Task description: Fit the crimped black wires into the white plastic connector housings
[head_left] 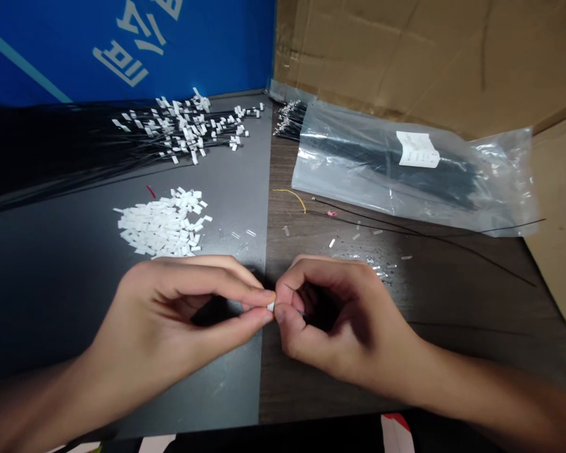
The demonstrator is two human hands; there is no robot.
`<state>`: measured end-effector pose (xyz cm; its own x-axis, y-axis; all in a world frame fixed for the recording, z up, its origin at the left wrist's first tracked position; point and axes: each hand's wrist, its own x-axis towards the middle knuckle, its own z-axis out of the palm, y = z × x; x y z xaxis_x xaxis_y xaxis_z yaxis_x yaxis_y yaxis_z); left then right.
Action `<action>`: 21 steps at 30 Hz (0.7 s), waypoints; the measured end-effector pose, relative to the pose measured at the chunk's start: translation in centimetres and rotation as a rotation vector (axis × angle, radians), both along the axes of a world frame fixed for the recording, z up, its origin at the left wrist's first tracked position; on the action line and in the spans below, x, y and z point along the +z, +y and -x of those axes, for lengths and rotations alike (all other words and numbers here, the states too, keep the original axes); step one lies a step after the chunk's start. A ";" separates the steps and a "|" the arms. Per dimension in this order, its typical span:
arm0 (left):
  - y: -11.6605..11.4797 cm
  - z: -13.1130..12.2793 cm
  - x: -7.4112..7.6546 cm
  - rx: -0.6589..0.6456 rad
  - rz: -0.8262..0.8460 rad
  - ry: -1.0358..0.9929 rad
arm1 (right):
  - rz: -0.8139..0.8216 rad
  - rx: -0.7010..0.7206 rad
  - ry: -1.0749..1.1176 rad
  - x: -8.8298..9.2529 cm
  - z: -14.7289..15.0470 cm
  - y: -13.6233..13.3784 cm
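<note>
My left hand [179, 308] pinches a small white plastic connector housing [270, 306] between thumb and forefinger. My right hand [339, 314] closes against it from the other side, its fingertips almost touching the housing. The curled right fingers seem to pinch a thin wire end, mostly hidden and in shadow. Beyond my left hand lies a heap of loose white connector housings [163, 223]. Farther back, a bundle of thin black wires [179, 129] spreads across the grey surface, with white housings on many ends.
A clear plastic bag [387, 163] with a paper label holds black wires on the wooden surface [311, 377]. A loose black wire [429, 238], a short yellow wire [292, 198] and small scraps lie nearby. Cardboard [405, 56] and a blue board [122, 50] stand behind.
</note>
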<state>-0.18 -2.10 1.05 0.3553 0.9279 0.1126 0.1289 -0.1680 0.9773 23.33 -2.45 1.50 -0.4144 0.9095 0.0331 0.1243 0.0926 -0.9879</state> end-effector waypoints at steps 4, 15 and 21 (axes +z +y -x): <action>0.1 0.2 0.0 -0.003 -0.045 0.035 | 0.010 0.007 -0.029 0.1 -0.2 0.0; 0.4 0.0 0.3 0.004 -0.037 0.007 | 0.005 -0.021 -0.026 0.4 -0.2 -0.2; 0.2 0.3 -0.1 0.007 -0.100 0.033 | 0.011 -0.035 -0.032 -0.1 0.0 -0.5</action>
<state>-0.43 -1.86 0.95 0.3534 0.9154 0.1928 0.1625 -0.2631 0.9510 23.36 -2.93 1.42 -0.3829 0.9237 0.0100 0.1590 0.0766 -0.9843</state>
